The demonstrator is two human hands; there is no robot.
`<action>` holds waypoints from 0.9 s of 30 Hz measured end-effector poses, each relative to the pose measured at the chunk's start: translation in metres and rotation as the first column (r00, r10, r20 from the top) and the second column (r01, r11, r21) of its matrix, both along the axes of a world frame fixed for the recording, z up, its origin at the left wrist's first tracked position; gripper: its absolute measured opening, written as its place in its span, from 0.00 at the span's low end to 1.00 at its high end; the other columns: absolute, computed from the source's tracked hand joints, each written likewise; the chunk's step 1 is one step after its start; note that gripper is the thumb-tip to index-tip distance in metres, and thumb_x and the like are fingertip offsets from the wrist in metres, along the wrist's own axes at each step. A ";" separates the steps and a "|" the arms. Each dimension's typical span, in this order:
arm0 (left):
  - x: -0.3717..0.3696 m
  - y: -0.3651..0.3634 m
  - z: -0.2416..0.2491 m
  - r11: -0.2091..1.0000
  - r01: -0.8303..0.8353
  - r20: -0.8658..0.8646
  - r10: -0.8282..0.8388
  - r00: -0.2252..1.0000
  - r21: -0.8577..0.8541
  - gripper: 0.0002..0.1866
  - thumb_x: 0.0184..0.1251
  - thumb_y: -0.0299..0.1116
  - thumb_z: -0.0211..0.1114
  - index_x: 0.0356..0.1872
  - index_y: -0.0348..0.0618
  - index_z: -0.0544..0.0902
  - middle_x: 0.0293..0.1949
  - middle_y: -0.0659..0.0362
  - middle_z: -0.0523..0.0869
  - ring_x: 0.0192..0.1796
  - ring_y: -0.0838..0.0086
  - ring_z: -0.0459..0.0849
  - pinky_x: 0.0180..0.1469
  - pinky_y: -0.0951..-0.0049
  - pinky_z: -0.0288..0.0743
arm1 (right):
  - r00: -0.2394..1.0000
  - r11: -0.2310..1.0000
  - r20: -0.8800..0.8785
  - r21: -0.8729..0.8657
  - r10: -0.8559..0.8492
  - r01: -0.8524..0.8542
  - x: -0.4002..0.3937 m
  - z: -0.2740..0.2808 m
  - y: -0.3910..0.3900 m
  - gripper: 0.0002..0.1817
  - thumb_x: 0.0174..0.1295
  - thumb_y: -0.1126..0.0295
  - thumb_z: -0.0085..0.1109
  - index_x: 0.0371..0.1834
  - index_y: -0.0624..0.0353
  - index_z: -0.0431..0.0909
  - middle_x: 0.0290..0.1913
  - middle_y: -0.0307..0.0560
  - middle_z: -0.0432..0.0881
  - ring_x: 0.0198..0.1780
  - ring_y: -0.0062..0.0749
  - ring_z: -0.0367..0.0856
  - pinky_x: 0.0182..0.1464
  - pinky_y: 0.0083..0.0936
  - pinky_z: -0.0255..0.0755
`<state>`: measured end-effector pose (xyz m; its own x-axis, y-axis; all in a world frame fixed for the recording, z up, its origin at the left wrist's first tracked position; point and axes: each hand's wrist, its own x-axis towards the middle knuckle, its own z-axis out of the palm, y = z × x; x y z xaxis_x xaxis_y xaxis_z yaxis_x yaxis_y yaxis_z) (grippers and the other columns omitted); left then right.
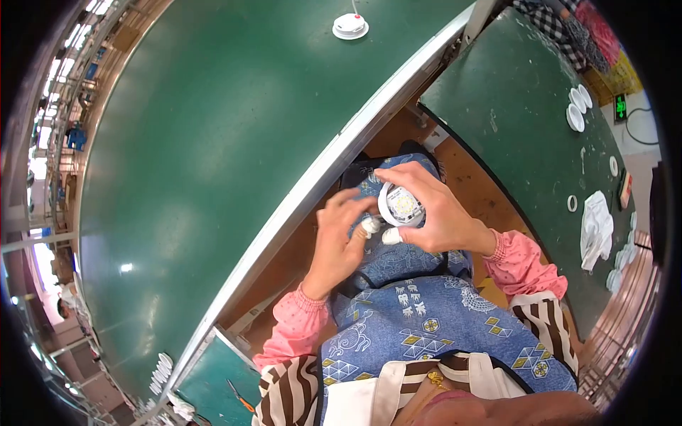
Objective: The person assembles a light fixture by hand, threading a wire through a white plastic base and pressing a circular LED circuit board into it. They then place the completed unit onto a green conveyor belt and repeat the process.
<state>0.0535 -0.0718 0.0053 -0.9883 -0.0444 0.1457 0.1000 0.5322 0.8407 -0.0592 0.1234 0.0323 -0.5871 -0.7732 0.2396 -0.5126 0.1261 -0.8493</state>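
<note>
Over my lap, my right hand (444, 213) grips a round white LED downlight (402, 206) by its rim, fingers over the top and thumb below. Its open face is turned up, showing a pale board with yellowish LED dots. My left hand (342, 234) is just left of the light, fingers loosely curled and apart, with nothing visible in it. White wrapping covers both thumb tips. Beneath the hands lies a blue patterned apron (426, 305).
A green work surface (213, 156) with a pale raised edge (305, 174) runs along my left; a white round light (350, 26) sits on it. On the right-hand green table (511, 106) are white round parts (575, 117) and a white cloth (597, 226). Orange-handled pliers (241, 397) lie lower left.
</note>
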 end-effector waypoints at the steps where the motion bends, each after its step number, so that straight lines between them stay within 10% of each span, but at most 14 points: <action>1: 0.001 -0.004 0.001 1.000 0.004 -0.006 -0.004 1.000 -0.002 0.20 0.69 0.27 0.62 0.63 0.43 0.79 0.48 0.60 0.85 0.42 0.81 0.79 0.43 0.79 0.72 | 0.999 1.000 -0.036 -0.001 -0.018 0.018 0.003 0.004 -0.001 0.42 0.43 0.77 0.75 0.69 0.63 0.71 0.58 0.57 0.75 0.59 0.54 0.77 0.63 0.40 0.72; 8: 0.011 0.016 -0.002 0.601 -0.105 0.230 -0.135 0.964 0.792 0.37 0.71 0.34 0.71 0.75 0.30 0.65 0.65 0.52 0.78 0.66 0.68 0.79 0.66 0.68 0.75 | 0.959 0.999 -0.282 -0.014 0.037 -0.043 0.008 0.015 -0.011 0.45 0.41 0.80 0.74 0.70 0.61 0.70 0.61 0.58 0.73 0.63 0.58 0.73 0.68 0.49 0.67; 12: 0.009 0.026 -0.002 0.621 -0.092 0.132 -0.018 0.991 0.778 0.35 0.72 0.30 0.70 0.74 0.30 0.65 0.67 0.50 0.76 0.68 0.65 0.78 0.69 0.66 0.73 | 0.966 0.999 -0.252 -0.013 -0.054 0.053 0.003 0.033 0.009 0.40 0.41 0.81 0.72 0.65 0.58 0.75 0.60 0.55 0.73 0.61 0.55 0.73 0.65 0.48 0.68; 17: 0.005 0.037 -0.006 0.648 -0.109 0.099 0.052 0.994 0.754 0.33 0.73 0.27 0.68 0.74 0.31 0.65 0.67 0.50 0.76 0.68 0.66 0.78 0.68 0.67 0.74 | 0.949 0.955 -0.120 -0.102 -0.291 0.280 0.018 0.010 0.012 0.17 0.47 0.87 0.63 0.43 0.63 0.79 0.36 0.51 0.77 0.33 0.44 0.81 0.34 0.35 0.75; 27: -0.002 0.057 0.003 0.591 -0.366 0.227 0.297 0.927 0.719 0.19 0.72 0.18 0.61 0.62 0.30 0.76 0.53 0.56 0.85 0.55 0.76 0.83 0.58 0.75 0.78 | 0.884 0.936 -0.308 -0.079 -0.351 0.344 0.017 0.006 -0.007 0.13 0.48 0.85 0.64 0.36 0.61 0.76 0.33 0.50 0.74 0.31 0.45 0.80 0.31 0.37 0.74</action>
